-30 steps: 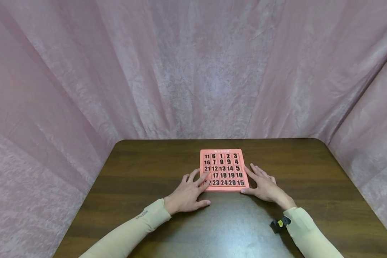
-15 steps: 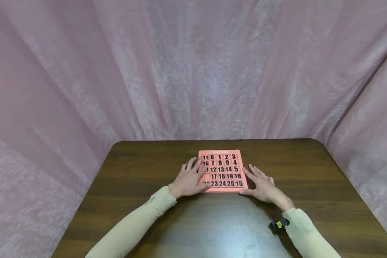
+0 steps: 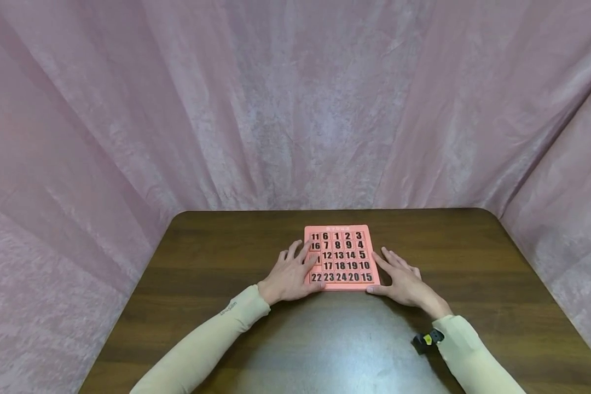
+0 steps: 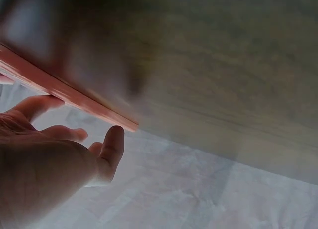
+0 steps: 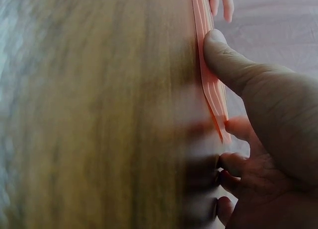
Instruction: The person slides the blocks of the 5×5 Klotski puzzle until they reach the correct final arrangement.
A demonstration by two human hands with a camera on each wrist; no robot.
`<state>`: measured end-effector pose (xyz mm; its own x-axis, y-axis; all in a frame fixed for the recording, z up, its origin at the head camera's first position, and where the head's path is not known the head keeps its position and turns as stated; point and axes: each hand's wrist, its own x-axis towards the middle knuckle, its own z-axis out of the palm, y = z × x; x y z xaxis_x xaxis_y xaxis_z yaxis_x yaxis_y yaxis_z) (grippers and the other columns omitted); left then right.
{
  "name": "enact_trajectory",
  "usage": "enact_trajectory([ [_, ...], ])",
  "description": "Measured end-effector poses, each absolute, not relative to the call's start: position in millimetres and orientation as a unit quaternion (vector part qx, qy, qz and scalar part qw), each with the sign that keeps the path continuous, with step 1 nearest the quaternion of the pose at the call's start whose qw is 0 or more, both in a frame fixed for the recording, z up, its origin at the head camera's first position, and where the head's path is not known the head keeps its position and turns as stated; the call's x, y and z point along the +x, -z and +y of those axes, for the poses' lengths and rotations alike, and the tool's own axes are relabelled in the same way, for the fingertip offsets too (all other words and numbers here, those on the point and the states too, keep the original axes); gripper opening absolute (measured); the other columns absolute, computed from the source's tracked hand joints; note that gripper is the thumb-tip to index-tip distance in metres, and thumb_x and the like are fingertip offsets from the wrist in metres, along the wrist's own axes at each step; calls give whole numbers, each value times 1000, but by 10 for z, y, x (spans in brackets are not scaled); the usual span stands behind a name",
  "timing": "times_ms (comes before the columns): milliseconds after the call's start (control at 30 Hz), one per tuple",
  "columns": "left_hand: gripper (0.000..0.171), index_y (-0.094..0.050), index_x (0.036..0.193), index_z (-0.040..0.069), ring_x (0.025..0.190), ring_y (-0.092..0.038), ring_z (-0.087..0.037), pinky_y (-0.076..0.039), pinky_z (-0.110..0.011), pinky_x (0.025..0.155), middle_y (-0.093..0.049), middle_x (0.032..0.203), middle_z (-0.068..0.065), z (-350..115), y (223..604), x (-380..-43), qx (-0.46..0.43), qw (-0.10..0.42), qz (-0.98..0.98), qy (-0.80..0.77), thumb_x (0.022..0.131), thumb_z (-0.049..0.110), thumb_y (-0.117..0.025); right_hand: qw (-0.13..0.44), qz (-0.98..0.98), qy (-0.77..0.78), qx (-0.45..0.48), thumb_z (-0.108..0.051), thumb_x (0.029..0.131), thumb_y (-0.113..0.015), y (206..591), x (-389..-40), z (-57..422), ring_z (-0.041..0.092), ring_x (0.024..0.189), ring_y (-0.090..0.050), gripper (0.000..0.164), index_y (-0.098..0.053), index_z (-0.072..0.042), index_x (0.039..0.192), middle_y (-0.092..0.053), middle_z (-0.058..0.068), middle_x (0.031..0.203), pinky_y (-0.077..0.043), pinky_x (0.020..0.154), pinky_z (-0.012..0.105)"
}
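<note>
A pink sliding number puzzle (image 3: 347, 286) with black-numbered tiles lies flat on the table. My left hand (image 3: 288, 278) is at its left side, with a fingertip on the 21 tile (image 3: 318, 259), partly covering it. That tile sits a little lower than the 12 beside it, over a gap above the 22 tile (image 3: 316, 277). The left thumb touches the front-left edge. Against the puzzle's right corner, my right hand (image 3: 405, 285) rests with thumb on the front edge and index finger on the right side. The right wrist view shows this thumb (image 5: 226, 55) against the edge.
The dark wooden table (image 3: 216, 246) has rounded far corners. Pink velvet curtains (image 3: 295, 109) hang behind it and along both sides. A small black device (image 3: 426, 340) with a yellow mark sits at the right sleeve's cuff.
My left hand has moved from the lower-left tiles toward the far side, then stayed near the 21 tile. That tile has slid slightly toward me. The right hand keeps its place.
</note>
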<state>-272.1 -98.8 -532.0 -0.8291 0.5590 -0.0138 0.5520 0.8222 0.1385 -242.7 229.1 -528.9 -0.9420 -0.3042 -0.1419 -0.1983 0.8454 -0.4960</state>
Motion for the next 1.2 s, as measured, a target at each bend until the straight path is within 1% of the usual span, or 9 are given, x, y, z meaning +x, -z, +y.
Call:
enact_trajectory([
  [233, 87, -46, 167, 15, 165, -27, -47, -40, -63, 120, -23, 183, -18, -1005, 5309, -2587, 301, 18, 950, -76, 102, 72, -56, 105, 955, 242, -134, -58, 95, -79, 5290, -2422, 2288, 54, 166, -21, 101, -33, -13, 173, -19, 26, 181, -28, 114, 76],
  [433, 86, -47, 167, 17, 165, -27, -46, -41, -64, 121, -23, 183, -18, -1008, 5322, -2490, 300, 25, 950, -78, 103, 73, -56, 108, 954, 246, -132, -58, 94, -80, 5277, -2410, 2285, 54, 166, -21, 102, -33, -13, 173, -20, 26, 181, -28, 114, 77],
  [533, 84, -49, 166, 17, 165, -27, -47, -41, -64, 120, -23, 182, -18, -1018, 5330, -2491, 304, 20, 949, -81, 103, 72, -56, 109, 954, 246, -131, -58, 95, -79, 5279, -2409, 2285, 54, 165, -21, 102, -32, -13, 173, -20, 26, 181, -27, 115, 77],
  [633, 83, -50, 165, 16, 165, -27, -48, -41, -65, 119, -23, 182, -20, -1029, 5324, -2562, 302, 6, 949, -86, 103, 70, -57, 106, 955, 243, -134, -59, 94, -79, 5290, -2418, 2290, 53, 166, -21, 102, -33, -13, 173, -20, 26, 181, -27, 115, 77],
  [767, 82, -48, 166, 15, 164, -27, -49, -42, -67, 118, -21, 182, -22, -1018, 5315, -2760, 280, -5, 955, -95, 104, 68, -57, 95, 955, 244, -137, -60, 93, -80, 5303, -2420, 2306, 54, 165, -22, 103, -34, -12, 172, -22, 26, 181, -29, 112, 76],
  [833, 82, -47, 167, 16, 164, -27, -48, -41, -67, 118, -20, 182, -22, -999, 5322, -2869, 265, -2, 960, -92, 104, 68, -56, 92, 954, 250, -136, -61, 92, -80, 5312, -2418, 2310, 54, 165, -22, 104, -35, -13, 172, -22, 26, 181, -29, 112, 75],
  [933, 82, -43, 169, 18, 166, -24, -47, -39, -67, 120, -17, 183, -22, -976, 5316, -2978, 248, 16, 965, -84, 105, 69, -53, 92, 953, 253, -138, -60, 92, -80, 5318, -2419, 2301, 53, 166, -22, 104, -34, -14, 172, -21, 25, 181, -28, 113, 76],
  [1067, 80, -42, 170, 21, 167, -22, -46, -37, -68, 121, -16, 184, -21, -959, 5289, -3029, 243, 38, 966, -81, 106, 69, -51, 97, 954, 249, -139, -60, 94, -80, 5308, -2425, 2290, 53, 166, -21, 102, -33, -14, 173, -20, 25, 181, -27, 116, 78],
  [1200, 80, -43, 170, 21, 166, -23, -47, -37, -68, 121, -18, 183, -21, -947, 5295, -3052, 242, 37, 966, -82, 106, 70, -49, 98, 956, 243, -135, -58, 95, -79, 5291, -2428, 2294, 53, 166, -21, 101, -32, -14, 173, -20, 25, 181, -28, 116, 77],
])
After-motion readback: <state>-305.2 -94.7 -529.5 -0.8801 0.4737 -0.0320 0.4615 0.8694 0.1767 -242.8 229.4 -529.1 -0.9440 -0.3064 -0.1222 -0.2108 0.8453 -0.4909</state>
